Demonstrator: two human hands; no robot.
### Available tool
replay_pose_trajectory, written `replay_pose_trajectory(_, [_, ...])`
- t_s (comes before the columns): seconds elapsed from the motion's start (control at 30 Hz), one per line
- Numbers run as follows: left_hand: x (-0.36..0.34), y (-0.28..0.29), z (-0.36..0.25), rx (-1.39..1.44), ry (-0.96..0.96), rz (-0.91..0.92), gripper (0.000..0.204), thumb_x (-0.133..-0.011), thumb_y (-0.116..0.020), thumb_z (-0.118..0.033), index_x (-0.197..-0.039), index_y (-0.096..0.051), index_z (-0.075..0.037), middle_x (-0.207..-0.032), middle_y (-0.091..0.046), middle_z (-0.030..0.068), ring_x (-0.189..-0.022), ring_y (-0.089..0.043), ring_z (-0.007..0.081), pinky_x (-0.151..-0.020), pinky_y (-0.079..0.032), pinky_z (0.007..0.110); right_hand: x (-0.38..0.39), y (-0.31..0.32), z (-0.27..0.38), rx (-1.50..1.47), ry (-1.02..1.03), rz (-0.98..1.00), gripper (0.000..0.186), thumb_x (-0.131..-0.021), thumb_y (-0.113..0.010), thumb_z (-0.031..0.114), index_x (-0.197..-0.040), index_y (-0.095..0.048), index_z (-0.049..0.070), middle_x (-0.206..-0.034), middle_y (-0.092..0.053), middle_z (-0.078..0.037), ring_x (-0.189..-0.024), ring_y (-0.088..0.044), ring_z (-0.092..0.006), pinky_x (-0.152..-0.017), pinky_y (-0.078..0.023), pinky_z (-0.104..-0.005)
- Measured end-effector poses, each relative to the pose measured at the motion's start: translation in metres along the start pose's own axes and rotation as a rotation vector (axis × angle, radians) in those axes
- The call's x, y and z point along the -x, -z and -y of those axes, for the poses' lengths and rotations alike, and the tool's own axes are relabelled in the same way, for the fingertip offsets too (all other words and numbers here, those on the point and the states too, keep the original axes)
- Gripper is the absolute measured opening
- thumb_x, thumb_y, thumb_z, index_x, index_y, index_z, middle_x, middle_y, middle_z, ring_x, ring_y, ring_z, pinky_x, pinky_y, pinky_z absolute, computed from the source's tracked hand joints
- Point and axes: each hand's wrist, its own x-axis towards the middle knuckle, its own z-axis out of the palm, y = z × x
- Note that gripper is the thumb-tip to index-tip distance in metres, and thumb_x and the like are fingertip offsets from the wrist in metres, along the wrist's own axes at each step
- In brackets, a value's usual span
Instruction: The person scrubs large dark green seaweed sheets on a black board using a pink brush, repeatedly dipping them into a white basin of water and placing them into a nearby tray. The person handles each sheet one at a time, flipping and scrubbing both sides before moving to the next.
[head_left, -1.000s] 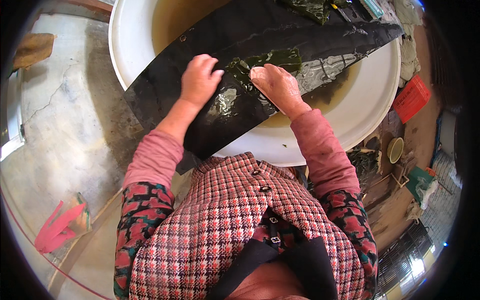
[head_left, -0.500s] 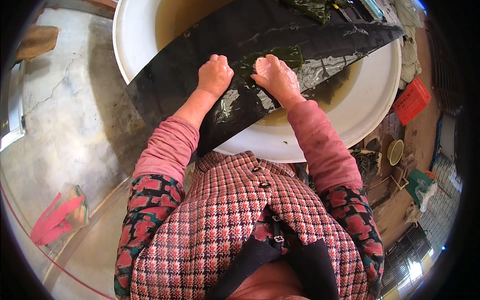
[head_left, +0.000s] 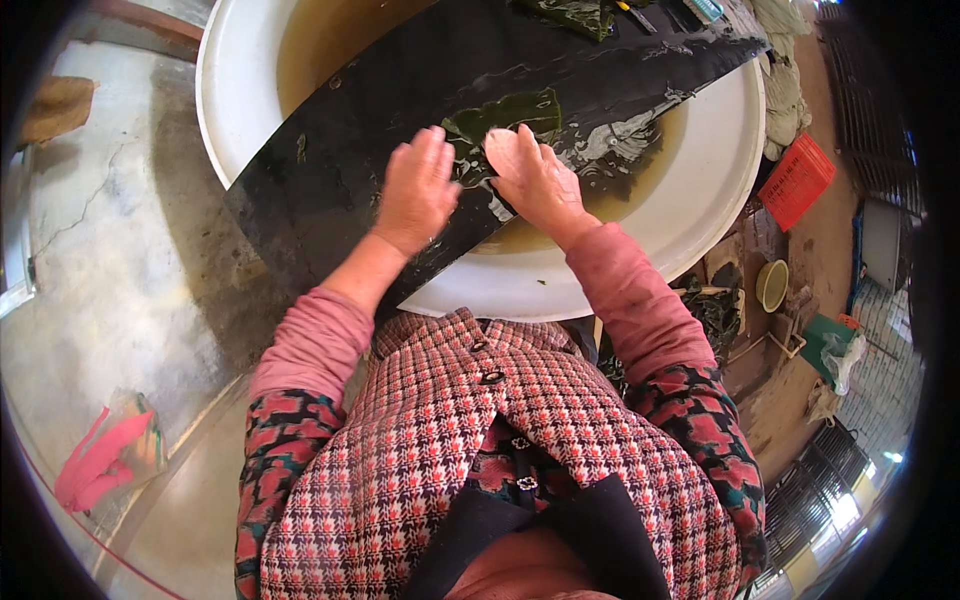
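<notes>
Your left hand (head_left: 415, 190) presses flat and open on the wet black board (head_left: 330, 170); your right hand (head_left: 535, 180) pins the green leaf (head_left: 500, 115) over the white tub (head_left: 700, 190).

The black board (head_left: 330, 170) is wet and glossy, smooth under both hands; the leaf (head_left: 505, 115) on it looks slick, dark green; the white tub (head_left: 700, 200) looks like smooth plastic, holding murky brownish water; the floor (head_left: 120, 250) is rough, cracked, matt concrete; the red crate (head_left: 795, 180) looks plastic.
</notes>
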Motion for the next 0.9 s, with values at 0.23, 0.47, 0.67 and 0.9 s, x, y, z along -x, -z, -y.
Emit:
replay_pose_trajectory(0.23, [0.007, -0.025, -0.022, -0.083, 0.124, 0.384, 0.073, -0.088, -0.062, -0.038, -0.141, -0.036, 0.005, -0.154, -0.025, 0.0200, -0.145, -0.019, 0.0347, -0.115, -0.019, 0.053, -0.061, -0.027, 0.022, -0.062, 0.055, -0.088, 0.064, -0.085, -0.058, 0.037, -0.136, -0.039, 0.005, -0.113, -0.059, -0.028, -0.097, -0.062, -0.0458, -0.083, -0.052, -0.0505])
replay_pose_trajectory(0.47, [0.010, -0.028, -0.021, -0.098, 0.102, 0.384, 0.079, -0.090, -0.057, -0.043, -0.145, -0.030, 0.006, -0.155, -0.023, 0.0222, -0.146, -0.019, 0.0359, -0.116, -0.017, 0.054, -0.072, 0.046, 0.001, 0.258, -0.125, -0.317, 0.026, -0.090, -0.052, 0.025, -0.112, -0.049, 0.012, -0.092, -0.062, -0.020, -0.075, -0.064, -0.0443, -0.070, -0.054, -0.0528])
replay_pose_trajectory(0.67, [0.009, -0.025, -0.020, -0.130, 0.093, 0.389, 0.079, -0.090, -0.056, -0.045, -0.144, -0.030, 0.007, -0.155, -0.024, 0.0222, -0.145, -0.020, 0.0361, -0.115, -0.017, 0.054, -0.074, -0.017, 0.027, -0.052, -0.132, -0.143, 0.066, -0.085, -0.055, 0.032, -0.137, -0.031, -0.001, -0.107, -0.060, -0.031, -0.096, -0.063, -0.0487, -0.087, -0.050, -0.0542])
replay_pose_trajectory(0.9, [0.009, -0.029, -0.019, -0.117, 0.077, 0.285, 0.077, -0.086, -0.061, -0.042, -0.143, -0.036, 0.004, -0.153, -0.028, 0.0219, -0.143, -0.025, 0.0347, -0.114, -0.022, 0.052, -0.091, 0.016, -0.098, 0.142, -0.295, -0.456, 0.076, -0.079, -0.063, 0.041, -0.137, -0.036, -0.001, -0.107, -0.063, -0.025, -0.098, -0.064, -0.0428, -0.087, -0.051, -0.0484])
